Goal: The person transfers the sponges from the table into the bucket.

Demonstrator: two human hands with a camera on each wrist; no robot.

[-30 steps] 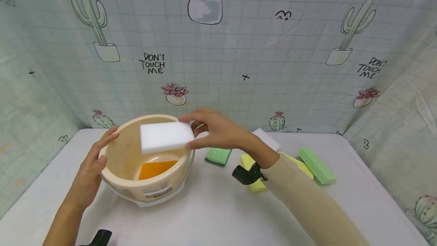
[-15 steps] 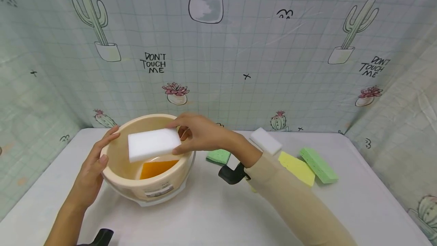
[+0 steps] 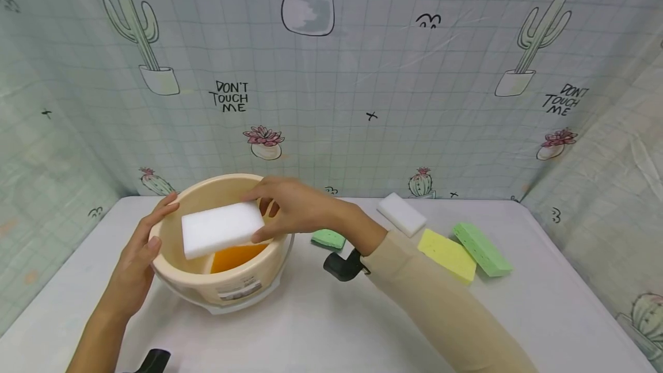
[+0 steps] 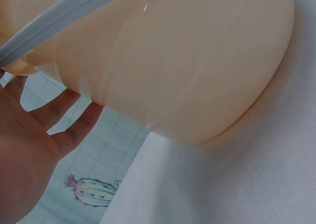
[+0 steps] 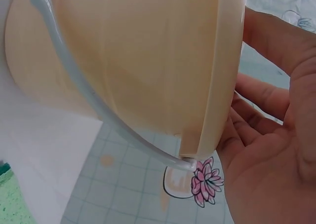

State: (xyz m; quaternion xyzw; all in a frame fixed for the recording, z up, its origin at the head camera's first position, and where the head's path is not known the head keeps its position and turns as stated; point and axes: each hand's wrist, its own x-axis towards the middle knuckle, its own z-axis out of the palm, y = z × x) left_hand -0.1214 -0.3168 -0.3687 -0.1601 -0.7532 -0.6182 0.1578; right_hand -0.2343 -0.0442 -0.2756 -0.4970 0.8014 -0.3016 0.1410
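A cream plastic bucket [image 3: 243, 284] with a pale handle [image 5: 98, 103] stands at the left of the table in the head view. My left hand [image 3: 132, 263] holds its left rim, thumb at the edge; in the left wrist view, fingers [image 4: 81, 123] rest against the outer wall. My right hand [image 3: 295, 206] pinches the right end of a white sponge [image 3: 223, 228] between thumb and fingers. This sponge is tilted in the bucket's mouth, its left end lower. Below it, an orange sponge [image 3: 235, 258] lies inside the bucket, partly hidden. The right wrist view hides the white sponge behind the bucket.
On the white table [image 3: 321, 327], a small green sponge [image 3: 328, 239] lies just right of the bucket. Further right are a second white sponge [image 3: 402, 213], a yellow sponge [image 3: 448, 255] and a long green sponge [image 3: 481, 249]. A cactus-print curtain [image 3: 373, 73] stands behind.
My right hand has carried the white sponge left and lower over the bucket's mouth. The left hand stays at the rim. The arm's shift uncovers more of the sponges at right.
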